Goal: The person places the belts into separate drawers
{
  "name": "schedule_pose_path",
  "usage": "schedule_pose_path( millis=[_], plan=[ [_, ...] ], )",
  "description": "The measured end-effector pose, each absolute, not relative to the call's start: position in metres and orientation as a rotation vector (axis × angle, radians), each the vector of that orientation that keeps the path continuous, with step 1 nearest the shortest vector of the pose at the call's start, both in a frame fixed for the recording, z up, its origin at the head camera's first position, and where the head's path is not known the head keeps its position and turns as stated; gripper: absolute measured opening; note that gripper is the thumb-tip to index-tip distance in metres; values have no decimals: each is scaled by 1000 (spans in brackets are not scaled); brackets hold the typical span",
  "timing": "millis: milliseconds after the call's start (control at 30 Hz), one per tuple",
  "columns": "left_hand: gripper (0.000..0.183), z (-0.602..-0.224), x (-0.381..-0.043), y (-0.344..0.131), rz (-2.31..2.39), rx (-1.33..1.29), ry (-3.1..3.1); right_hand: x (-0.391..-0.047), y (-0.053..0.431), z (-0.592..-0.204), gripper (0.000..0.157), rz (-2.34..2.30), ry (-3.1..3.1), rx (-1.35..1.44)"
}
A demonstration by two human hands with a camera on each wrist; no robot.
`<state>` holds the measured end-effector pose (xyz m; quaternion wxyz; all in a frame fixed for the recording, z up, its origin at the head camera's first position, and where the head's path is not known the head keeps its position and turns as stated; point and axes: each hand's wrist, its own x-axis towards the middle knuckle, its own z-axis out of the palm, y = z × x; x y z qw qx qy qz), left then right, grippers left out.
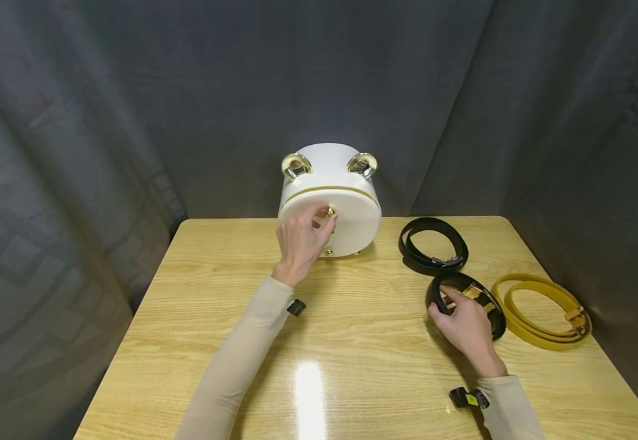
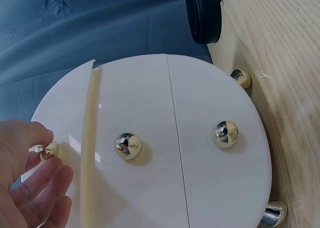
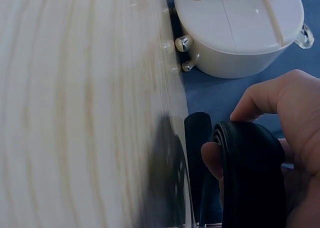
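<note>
A small yellow patch (image 1: 471,399) shows on the black band (image 1: 458,398) at the right wrist, but any writing on it is too tiny to read. The left hand (image 1: 300,240) pinches the top gold knob (image 1: 330,212) with its thumb and pointing finger, and the other fingers curl loosely below. That knob is on the top drawer (image 2: 59,100) of a round white box (image 1: 327,164), and the drawer sticks out a bit past the front below it. The box stands at the back of the wooden table (image 1: 385,366), near the middle. The right hand (image 1: 466,324) grips a rolled black belt with a gold buckle (image 1: 498,325), thumb on one side of the band and fingers on the other. This belt is on the right part of the table, between a black belt with a silver buckle (image 1: 415,261) just behind it and a yellow belt (image 1: 539,338) beside it on the right
</note>
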<state>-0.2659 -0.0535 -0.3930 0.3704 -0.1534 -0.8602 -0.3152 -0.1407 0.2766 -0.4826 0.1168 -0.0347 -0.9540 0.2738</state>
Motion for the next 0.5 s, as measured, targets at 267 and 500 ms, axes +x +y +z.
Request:
schedule_pose_path(
  millis=[267,500],
  plan=[
    [23,-392,-262,-56,-826,-413,-2201,-142,277,-483,49,805,-2812,-86],
    [21,-394,-256,-56,-829,-432,-2183,-140,278,-486,49,801,-2829,-73]
  ],
)
